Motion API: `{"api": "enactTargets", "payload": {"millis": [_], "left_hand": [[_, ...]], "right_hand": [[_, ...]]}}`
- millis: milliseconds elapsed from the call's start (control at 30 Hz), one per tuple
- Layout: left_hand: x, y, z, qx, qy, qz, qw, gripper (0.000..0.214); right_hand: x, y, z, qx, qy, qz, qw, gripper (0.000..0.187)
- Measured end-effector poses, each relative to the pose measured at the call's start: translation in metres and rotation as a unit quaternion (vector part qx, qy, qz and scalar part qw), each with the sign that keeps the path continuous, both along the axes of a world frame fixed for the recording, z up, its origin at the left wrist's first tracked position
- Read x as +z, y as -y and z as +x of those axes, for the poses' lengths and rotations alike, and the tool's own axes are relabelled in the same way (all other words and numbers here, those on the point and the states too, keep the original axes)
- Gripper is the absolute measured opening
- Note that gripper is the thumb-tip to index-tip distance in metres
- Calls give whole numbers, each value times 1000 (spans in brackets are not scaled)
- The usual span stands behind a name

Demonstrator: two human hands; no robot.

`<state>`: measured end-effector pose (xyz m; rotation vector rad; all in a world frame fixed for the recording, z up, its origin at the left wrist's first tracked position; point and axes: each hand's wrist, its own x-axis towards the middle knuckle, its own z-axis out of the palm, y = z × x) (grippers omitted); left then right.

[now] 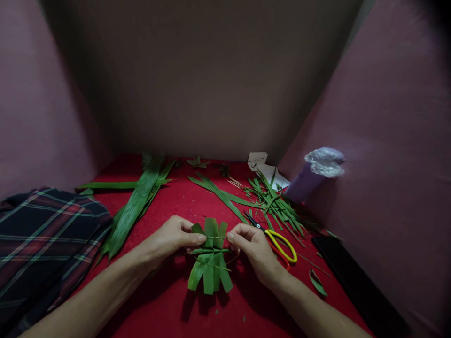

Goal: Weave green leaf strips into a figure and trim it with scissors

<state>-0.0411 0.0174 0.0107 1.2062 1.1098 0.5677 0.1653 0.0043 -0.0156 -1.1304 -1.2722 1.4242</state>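
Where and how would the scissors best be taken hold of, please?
I'd take the scissors by the yellow handle, coming from the right and above. That loop lies uncovered, while the right hand partly hides the red handle in this view. The black blades point away to the far left, so the handle end seems safer.

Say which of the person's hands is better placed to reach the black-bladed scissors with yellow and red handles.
Probably the right hand: the scissors lie close beside it, while the left hand is farther off, pinching the left side of the green leaf-strip piece.
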Motion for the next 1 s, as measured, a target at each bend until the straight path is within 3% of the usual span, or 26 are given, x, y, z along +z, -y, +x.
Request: {"api": "enactTargets", "payload": {"millis": [467,733,1000], "left_hand": [[9,0,1,10,-44,12,999,28],[4,-2,1,-25,21,45,998,37],[-10,-2,6,31,34,48,998,22]], "right_hand": [[-3,0,1,-11,8,13,1000,25],[-3,-1,1,-8,12,21,1000,27],[2,3,-3,-2,0,15,1000,26]]}}
